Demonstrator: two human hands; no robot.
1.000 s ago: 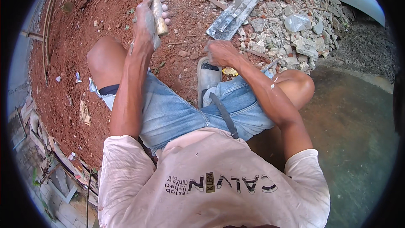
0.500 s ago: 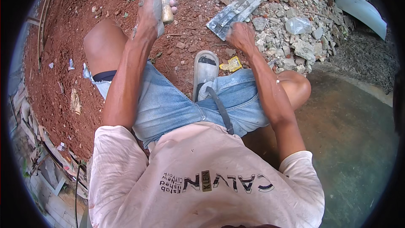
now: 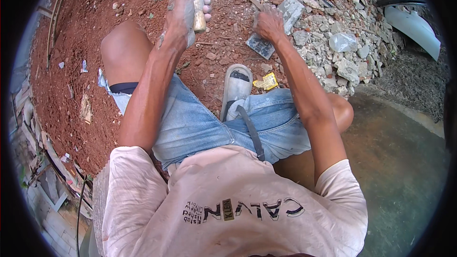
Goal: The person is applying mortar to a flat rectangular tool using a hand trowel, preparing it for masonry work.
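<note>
In the upper middle, my left hand [image 3: 182, 9] clasps a pale, rounded wooden handle [image 3: 199, 15]; my right hand [image 3: 270, 24] covers a flat, grey rectangular trowel [image 3: 292, 11], its grip hidden.

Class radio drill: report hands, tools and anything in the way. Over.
Left hand closed around wooden tool handle. Right hand over grey plastering float, grip hidden. Stone rubble on float's right.

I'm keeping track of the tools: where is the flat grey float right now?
In the head view, the flat grey float is right of upper centre, partly hidden by the right hand, where red soil meets pale rubble.
</note>
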